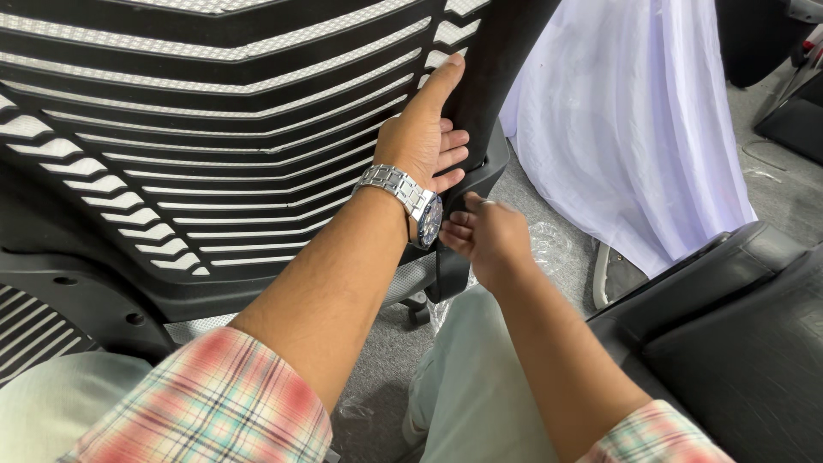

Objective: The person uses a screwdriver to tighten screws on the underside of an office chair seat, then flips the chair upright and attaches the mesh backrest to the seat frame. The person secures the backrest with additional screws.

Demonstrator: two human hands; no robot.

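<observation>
So the person's got a black office chair back [214,129] tipped up in front of them, the slatted plastic shell with white mesh showing through the gaps, filling everything from about 9 to 12 o'clock in the view. The left hand [422,137] is flat against the right edge of that back, fingers spread and wrapped round the black side post [497,77], thumb pointing up toward 12 o'clock. There's a steel wristwatch [403,195] on that wrist.

The right hand [484,236] sits just below it, at roughly 5 o'clock from the left hand, fingertips bunched together and pinching at something small at the lower end of the post, near the black bracket [480,171]. Can't tell what's actually between the fingertips, it's hidden.

The post's long axis runs from about 1 o'clock down to 7, so the spot being worked lies straight up from the right hand, which is the closer one. White cloth [626,129] hangs at 2 o'clock, a black seat cushion [737,343] at 4.
</observation>
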